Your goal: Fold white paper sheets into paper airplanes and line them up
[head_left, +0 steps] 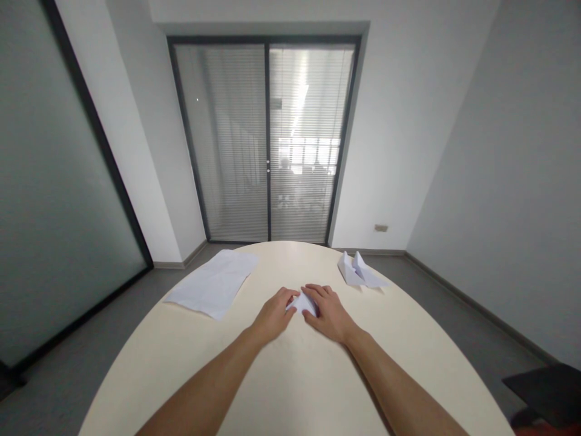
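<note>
A small piece of folded white paper (303, 301) lies between my two hands near the middle of the table, its top coming to a point. My left hand (275, 313) grips its left edge, thumb in front and fingers bent behind. On the other side, my right hand (329, 312) covers the right edge, with the thumb at the front and the fingers curled over the top. The fingers hide both sides of the paper.
White paper sheets (215, 281) lie flat at the table's left. Folded white paper shapes (361, 271) with upright points stand at the far right. The round cream table (290, 387) has a curved edge. A dark object (549, 390) is low at the right.
</note>
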The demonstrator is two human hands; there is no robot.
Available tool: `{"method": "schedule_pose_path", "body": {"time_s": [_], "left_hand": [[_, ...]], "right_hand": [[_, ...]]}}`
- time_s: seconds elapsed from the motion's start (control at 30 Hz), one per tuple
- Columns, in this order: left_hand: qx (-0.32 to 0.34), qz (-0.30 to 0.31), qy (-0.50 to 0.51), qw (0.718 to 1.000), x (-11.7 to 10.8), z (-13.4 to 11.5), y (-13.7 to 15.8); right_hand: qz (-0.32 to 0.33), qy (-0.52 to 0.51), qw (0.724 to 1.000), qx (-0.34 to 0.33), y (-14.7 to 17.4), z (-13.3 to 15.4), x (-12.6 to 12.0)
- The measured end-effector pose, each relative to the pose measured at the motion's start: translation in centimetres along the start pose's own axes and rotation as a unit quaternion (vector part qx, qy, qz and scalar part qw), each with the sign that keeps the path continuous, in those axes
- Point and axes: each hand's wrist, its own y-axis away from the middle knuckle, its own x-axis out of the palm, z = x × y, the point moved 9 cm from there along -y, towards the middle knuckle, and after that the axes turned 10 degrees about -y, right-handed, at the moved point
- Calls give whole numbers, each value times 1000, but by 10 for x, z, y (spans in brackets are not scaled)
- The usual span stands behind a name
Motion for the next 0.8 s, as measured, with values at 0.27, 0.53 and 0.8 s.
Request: {"method": "schedule_pose_path", "body": {"time_s": [0.27, 0.53, 0.8], "left_hand": [[0, 5, -19, 1000, 1, -1, 0], [2, 10, -30, 1000, 3, 0, 1], [-2, 12, -50, 999, 1, -2, 1]], "right_hand": [[-27, -2, 999, -25, -1, 6, -6], [-52, -28, 998, -25, -2, 0, -4], [-44, -82, 995, -25, -3, 1, -8]]}}
